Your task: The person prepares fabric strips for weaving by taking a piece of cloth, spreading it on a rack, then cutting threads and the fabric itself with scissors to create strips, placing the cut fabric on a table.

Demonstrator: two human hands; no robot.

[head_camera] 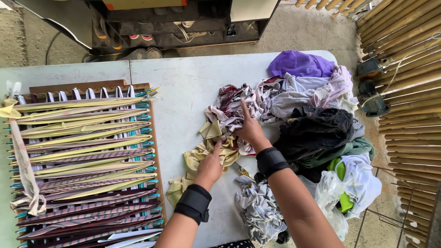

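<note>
My left hand (pixel 210 167) rests on a crumpled pale yellow cloth strip (pixel 198 158) near the middle of the white table (pixel 183 87), its fingers pinching the fabric. My right hand (pixel 249 127) presses into a tangle of striped and pale cloth scraps (pixel 229 110), one finger pointing up and away from me. Both wrists wear black bands. To the left lies a wooden weaving frame (pixel 82 165) with yellow and maroon striped strips stretched across it.
A heap of clothes fills the table's right side: purple (pixel 298 63), white, black (pixel 317 131) and green pieces. A grey patterned rag (pixel 257 206) and a clear plastic bag (pixel 330 197) lie near me. Bamboo poles (pixel 404 59) stand at right; a dark shelf with shoes (pixel 151 27) is beyond the table.
</note>
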